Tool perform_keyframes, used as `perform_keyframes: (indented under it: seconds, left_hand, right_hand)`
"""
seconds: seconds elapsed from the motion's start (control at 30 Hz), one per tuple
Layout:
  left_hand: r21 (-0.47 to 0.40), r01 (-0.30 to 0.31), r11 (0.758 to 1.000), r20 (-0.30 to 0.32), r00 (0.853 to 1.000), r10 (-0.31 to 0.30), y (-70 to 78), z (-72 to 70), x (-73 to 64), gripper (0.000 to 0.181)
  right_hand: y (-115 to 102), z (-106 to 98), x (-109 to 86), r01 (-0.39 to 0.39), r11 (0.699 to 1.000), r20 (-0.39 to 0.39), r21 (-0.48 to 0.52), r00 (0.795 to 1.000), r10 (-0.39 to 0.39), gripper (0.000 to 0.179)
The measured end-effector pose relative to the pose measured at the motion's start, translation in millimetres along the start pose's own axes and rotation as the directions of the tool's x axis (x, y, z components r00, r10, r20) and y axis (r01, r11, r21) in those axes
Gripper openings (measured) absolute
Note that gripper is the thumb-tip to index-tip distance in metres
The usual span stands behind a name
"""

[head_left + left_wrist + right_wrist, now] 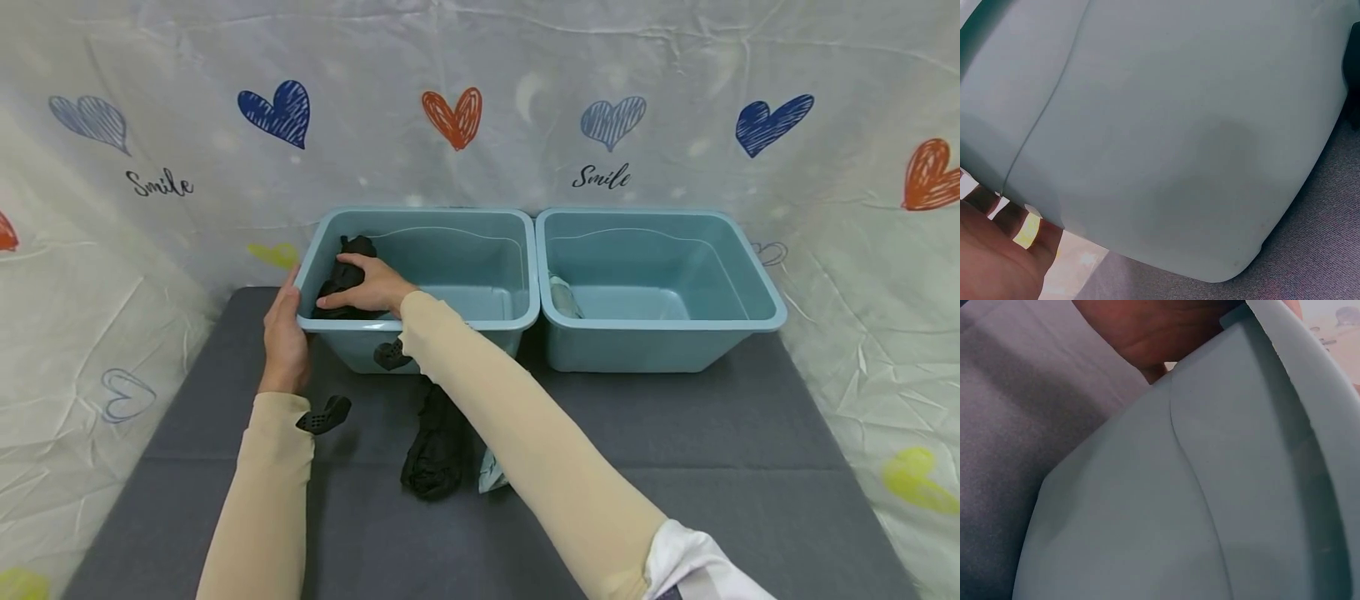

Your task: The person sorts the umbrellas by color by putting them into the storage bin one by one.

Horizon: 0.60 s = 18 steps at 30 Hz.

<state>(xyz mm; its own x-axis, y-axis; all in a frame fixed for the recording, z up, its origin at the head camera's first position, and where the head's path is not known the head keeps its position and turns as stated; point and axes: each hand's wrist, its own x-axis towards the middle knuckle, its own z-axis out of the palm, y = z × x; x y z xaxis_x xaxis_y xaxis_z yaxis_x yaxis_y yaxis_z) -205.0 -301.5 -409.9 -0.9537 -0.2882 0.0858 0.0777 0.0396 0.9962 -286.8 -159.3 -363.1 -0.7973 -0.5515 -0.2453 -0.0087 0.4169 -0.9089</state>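
My left hand lies along the outer left end of the left blue bin, its fingers against the wall just under the rim. In the left wrist view, the fingers show at the edge of the bin's outer wall. My right hand reaches over the front rim into that bin. Its thumb and fingers are spread around a black crumpled bundle at the left end. More black material shows below the thumb, partly covered by the hand.
A second blue bin stands right beside the first, with a pale green-grey item at its left end. On the dark grey table, another black bundle and a pale bluish item lie partly behind the right forearm.
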Motion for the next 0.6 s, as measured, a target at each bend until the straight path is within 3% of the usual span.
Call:
perform_keyframes:
  seconds: [0.6]
  left_hand:
    - [0.008, -0.003, 1.0, 0.005, 1.0, 0.003, 0.3, -0.1, -1.2, 0.052]
  right_hand:
    - [0.0, -2.0, -1.3, -0.064, 0.996, 0.049, 0.064, 0.997, 0.061, 0.078]
